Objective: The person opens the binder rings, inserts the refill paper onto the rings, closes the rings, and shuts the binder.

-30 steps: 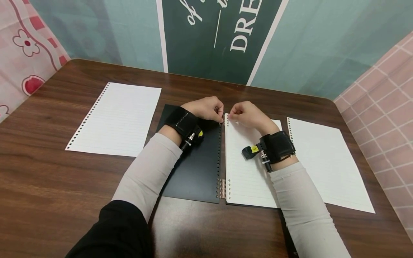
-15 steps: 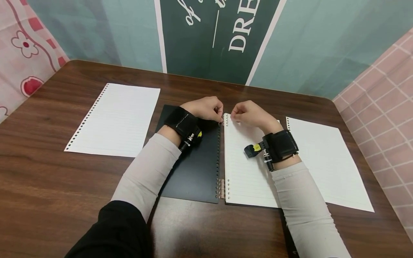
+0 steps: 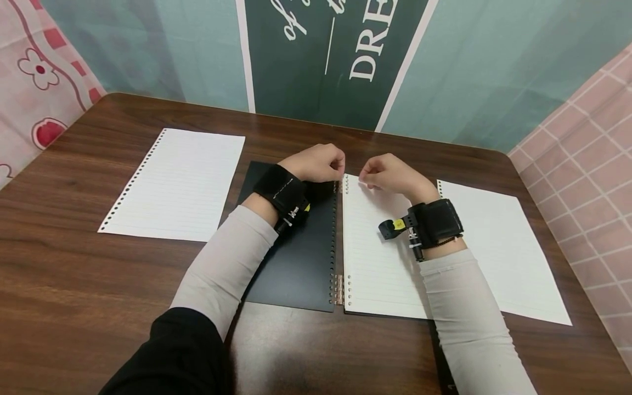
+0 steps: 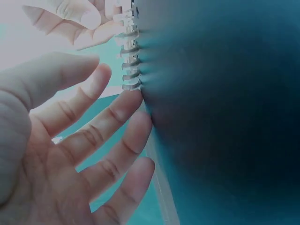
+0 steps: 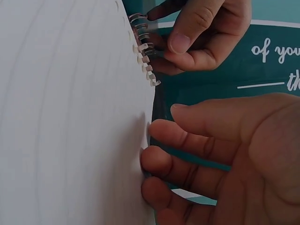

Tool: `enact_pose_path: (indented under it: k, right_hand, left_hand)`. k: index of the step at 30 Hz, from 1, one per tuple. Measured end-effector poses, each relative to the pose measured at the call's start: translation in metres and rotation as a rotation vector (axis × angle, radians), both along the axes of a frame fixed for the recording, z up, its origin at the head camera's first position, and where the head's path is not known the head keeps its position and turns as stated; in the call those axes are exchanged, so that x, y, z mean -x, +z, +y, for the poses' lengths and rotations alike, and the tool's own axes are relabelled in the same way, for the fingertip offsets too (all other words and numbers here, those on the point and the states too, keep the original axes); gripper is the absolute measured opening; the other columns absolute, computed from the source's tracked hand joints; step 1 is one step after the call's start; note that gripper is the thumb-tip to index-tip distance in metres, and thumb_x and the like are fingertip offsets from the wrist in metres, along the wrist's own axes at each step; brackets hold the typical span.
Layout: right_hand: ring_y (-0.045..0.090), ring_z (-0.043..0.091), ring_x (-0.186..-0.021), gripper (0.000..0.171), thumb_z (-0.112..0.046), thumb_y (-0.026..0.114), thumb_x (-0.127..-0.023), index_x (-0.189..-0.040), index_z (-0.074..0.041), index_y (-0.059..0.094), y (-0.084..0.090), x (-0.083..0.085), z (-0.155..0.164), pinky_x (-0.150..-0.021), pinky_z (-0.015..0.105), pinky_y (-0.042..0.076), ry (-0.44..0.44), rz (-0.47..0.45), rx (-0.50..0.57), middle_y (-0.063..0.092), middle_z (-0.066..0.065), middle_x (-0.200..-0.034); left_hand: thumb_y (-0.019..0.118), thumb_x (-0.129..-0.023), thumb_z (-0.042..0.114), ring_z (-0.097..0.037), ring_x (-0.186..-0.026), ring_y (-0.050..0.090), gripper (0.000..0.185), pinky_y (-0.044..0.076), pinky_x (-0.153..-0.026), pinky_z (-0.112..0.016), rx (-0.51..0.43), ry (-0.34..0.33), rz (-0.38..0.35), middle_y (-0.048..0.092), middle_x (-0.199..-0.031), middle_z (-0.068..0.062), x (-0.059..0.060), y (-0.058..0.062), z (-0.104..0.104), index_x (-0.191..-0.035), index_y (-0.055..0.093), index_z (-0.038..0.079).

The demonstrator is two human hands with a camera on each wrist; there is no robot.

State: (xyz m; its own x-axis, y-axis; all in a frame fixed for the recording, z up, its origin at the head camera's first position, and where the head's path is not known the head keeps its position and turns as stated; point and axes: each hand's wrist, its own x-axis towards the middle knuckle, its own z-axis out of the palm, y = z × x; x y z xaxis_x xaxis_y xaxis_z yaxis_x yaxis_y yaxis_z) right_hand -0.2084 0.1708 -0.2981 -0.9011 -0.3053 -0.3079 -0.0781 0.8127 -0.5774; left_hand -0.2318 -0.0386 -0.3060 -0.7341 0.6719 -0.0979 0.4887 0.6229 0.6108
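A loose-leaf binder lies opened flat, its dark cover on the left and a stack of lined paper on the right. Metal rings run along the spine between them. My left hand is at the far end of the spine, fingertips at the cover's top edge beside the last ring, thumb apart from the fingers. Over the paper's top edge is my right hand, a little right of the rings. In the right wrist view its loosely bent fingertips touch the paper's edge, with the thumb free.
One loose punched sheet lies left of the binder. Another punched sheet lies at the right, partly behind the right wrist. Everything rests on a brown wooden table, with a printed cloth hanging behind it.
My right hand has moved right along the paper's top edge, away from the rings. My left hand has shifted slightly up and right at the spine's far end. The binder stays put.
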Motion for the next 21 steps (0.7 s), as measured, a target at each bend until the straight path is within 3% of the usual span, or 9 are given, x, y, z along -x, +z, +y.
enact_pose_path:
  k: [14, 21]
  right_hand:
    - [0.054, 0.028, -0.088, 0.024, -0.021, 0.055, -0.101, -0.113, -0.002, 0.066, 0.01, -0.001, 0.012, -0.078, 0.036, 0.042, -0.062, -0.02, -0.022, 0.065, 0.013, -0.094]
    - [0.058, 0.027, -0.087, 0.028, -0.023, 0.055, -0.102, -0.117, -0.001, 0.063, 0.015, 0.0, 0.026, -0.079, 0.035, 0.046, -0.087, -0.019, 0.017, 0.068, 0.013, -0.095]
  left_hand:
    - [0.053, -0.098, 0.015, -0.017, -0.079, 0.053, 0.013, 0.041, -0.07, -0.027, 0.022, 0.025, 0.054, 0.056, -0.084, -0.002, -0.009, 0.008, 0.009, -0.093, 0.064, 0.011]
    - [0.055, -0.099, 0.015, -0.015, -0.079, 0.053, 0.012, 0.042, -0.072, -0.025, -0.022, -0.026, 0.052, 0.057, -0.085, -0.002, -0.015, 0.011, 0.018, -0.093, 0.064, 0.011]
